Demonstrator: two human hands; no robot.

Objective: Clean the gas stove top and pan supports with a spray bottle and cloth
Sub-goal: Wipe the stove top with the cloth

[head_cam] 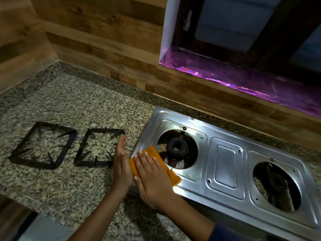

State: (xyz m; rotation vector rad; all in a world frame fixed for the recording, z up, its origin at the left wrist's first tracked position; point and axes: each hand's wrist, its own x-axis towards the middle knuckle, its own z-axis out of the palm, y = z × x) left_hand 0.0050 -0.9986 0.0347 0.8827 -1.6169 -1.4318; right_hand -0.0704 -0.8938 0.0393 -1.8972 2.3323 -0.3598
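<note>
A steel gas stove top [224, 164] lies on the granite counter with its two burner holes uncovered. An orange cloth [157, 158] is spread on the stove's left end, beside the left burner [176, 148]. My right hand [152, 176] presses flat on the cloth with straight fingers. My left hand [121, 164] stands on edge against the stove's left side, fingers straight, touching the cloth's edge. Two black pan supports [43, 145] [99, 148] lie side by side on the counter to the left. No spray bottle is in view.
The speckled granite counter [69, 105] runs left and back to a wood-panelled wall [104, 40]. A window recess with a purple-lit sill [243, 79] sits behind the stove. The right burner [277, 184] shows in the far hole.
</note>
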